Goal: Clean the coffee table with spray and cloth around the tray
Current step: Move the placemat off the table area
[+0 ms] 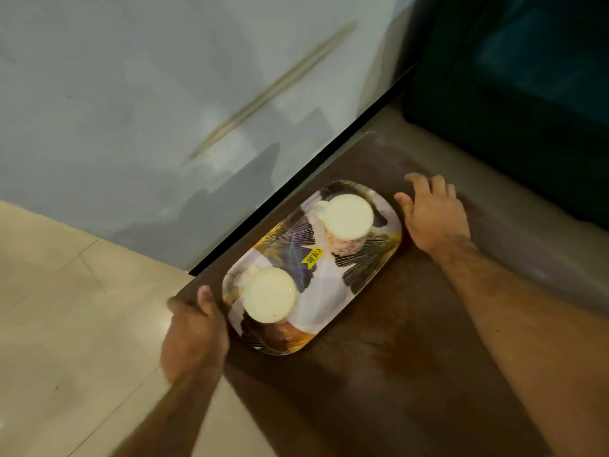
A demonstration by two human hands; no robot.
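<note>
Left hand (194, 328) grips tray (333, 291) — right hand (435, 216) spread.

This looks like a living room in a home. A low, dark brown wooden counter (412, 341) stands against a pale painted wall (148, 94) that has a black strip along its base. A patterned serving tray (329, 291) lies on it with two cream cups (344, 217), and a yellow price sticker (313, 255) is stuck to the tray. The floor (66, 308) is laid with large beige polished tiles. A dark teal upholstered sofa (527, 110) stands near the counter's far end.
</note>
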